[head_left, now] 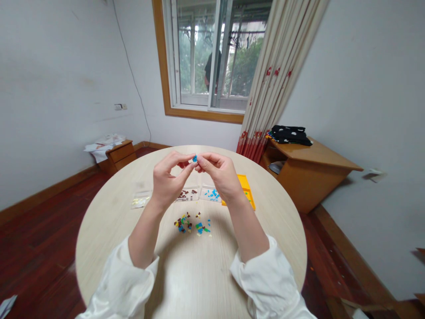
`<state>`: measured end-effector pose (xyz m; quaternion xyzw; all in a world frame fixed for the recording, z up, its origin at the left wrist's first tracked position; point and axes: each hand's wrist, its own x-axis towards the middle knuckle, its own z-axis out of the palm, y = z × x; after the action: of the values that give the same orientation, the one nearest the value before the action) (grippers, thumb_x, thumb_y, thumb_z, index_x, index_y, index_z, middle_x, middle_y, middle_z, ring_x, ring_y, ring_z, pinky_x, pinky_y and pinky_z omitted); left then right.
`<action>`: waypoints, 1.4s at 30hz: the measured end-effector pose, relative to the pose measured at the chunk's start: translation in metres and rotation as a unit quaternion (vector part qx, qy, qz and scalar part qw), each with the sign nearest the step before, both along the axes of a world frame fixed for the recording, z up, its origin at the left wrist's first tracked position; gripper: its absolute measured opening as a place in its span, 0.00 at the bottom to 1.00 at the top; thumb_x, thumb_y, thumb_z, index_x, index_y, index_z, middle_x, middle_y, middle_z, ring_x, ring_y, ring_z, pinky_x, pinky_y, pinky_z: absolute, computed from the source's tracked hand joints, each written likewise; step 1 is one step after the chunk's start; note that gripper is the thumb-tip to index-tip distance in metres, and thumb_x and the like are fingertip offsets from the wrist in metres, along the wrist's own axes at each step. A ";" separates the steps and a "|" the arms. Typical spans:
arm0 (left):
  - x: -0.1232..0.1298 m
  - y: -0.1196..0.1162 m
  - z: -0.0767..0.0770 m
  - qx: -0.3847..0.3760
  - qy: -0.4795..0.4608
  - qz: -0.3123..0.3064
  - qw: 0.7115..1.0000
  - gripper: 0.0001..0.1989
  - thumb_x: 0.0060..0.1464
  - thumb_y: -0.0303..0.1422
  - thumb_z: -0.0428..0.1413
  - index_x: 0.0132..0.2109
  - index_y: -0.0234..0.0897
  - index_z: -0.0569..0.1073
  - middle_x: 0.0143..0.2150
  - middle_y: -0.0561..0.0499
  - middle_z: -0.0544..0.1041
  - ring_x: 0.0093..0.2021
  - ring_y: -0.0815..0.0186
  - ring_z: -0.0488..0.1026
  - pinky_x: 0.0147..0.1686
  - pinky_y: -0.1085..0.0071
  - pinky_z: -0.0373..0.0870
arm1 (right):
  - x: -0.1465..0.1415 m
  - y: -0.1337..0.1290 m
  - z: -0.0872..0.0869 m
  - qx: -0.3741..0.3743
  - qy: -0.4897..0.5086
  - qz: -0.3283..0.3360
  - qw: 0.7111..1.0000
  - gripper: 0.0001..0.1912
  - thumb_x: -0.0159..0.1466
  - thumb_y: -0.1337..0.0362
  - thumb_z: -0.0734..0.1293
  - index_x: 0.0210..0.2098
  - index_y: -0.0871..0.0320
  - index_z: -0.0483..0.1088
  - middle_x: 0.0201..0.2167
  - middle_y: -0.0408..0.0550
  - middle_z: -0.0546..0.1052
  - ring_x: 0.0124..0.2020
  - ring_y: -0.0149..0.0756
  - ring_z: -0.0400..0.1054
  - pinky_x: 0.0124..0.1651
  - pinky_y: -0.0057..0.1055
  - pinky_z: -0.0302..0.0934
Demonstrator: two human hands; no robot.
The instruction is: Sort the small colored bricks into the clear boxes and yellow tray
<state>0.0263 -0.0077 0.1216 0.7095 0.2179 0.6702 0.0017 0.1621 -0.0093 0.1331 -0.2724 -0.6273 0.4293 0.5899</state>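
A small blue piece [195,158] is pinched between the fingertips of both hands, above the far half of the round table. My left hand [171,177] grips it from the left, and my right hand [221,173] from the right, so the two hands nearly meet. Below them on the tabletop lie a mixed cluster of brown, yellow, green and blue pieces [182,223] and a smaller blue and green group [202,228]. Behind the wrists are a bag with brown pieces [188,194] and a bag with blue pieces [211,194], each partly covered by a hand.
The pale round table [199,274] has a clear bag with pale yellow pieces [140,201] at left and a yellow tray [244,181] behind my right wrist. A wooden desk [308,164] with dark folded cloth stands beyond on the right. Someone's dark-clothed figure [212,71] shows through the window.
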 end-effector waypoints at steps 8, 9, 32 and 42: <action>0.000 0.001 0.000 0.002 0.022 0.039 0.999 0.06 0.51 0.33 0.60 0.36 0.36 0.76 0.25 0.54 0.73 0.26 0.72 0.67 0.29 0.74 0.65 | 0.006 0.001 0.001 0.007 -0.022 0.005 1.000 0.17 0.52 0.49 0.70 0.28 0.59 0.74 0.22 0.43 0.74 0.28 0.29 0.67 0.35 0.29 0.63; 0.000 0.002 0.000 0.001 0.026 0.043 0.999 0.05 0.51 0.33 0.59 0.36 0.36 0.76 0.25 0.54 0.73 0.26 0.72 0.67 0.29 0.73 0.65 | 0.007 0.002 0.001 0.009 -0.028 0.005 1.000 0.17 0.52 0.49 0.70 0.27 0.59 0.74 0.22 0.43 0.74 0.27 0.29 0.67 0.35 0.29 0.63; 0.005 0.012 -0.015 -0.056 0.099 0.020 0.993 0.02 0.50 0.29 0.58 0.33 0.36 0.75 0.25 0.52 0.72 0.27 0.69 0.68 0.30 0.72 0.65 | 0.025 0.014 -0.002 0.002 -0.151 -0.008 0.989 0.20 0.51 0.49 0.70 0.29 0.62 0.76 0.29 0.49 0.78 0.35 0.35 0.70 0.42 0.33 0.62; 0.005 0.011 -0.014 -0.032 0.075 0.026 0.996 0.03 0.51 0.29 0.58 0.35 0.36 0.76 0.25 0.51 0.73 0.26 0.70 0.68 0.29 0.73 0.65 | 0.029 0.014 -0.004 -0.042 -0.117 0.014 0.992 0.20 0.47 0.49 0.72 0.26 0.61 0.75 0.26 0.44 0.76 0.31 0.30 0.67 0.39 0.29 0.59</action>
<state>0.0311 0.0037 0.1076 0.7514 0.2576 0.6074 -0.0093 0.1908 0.0051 0.1295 -0.3366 -0.6769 0.4291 0.4943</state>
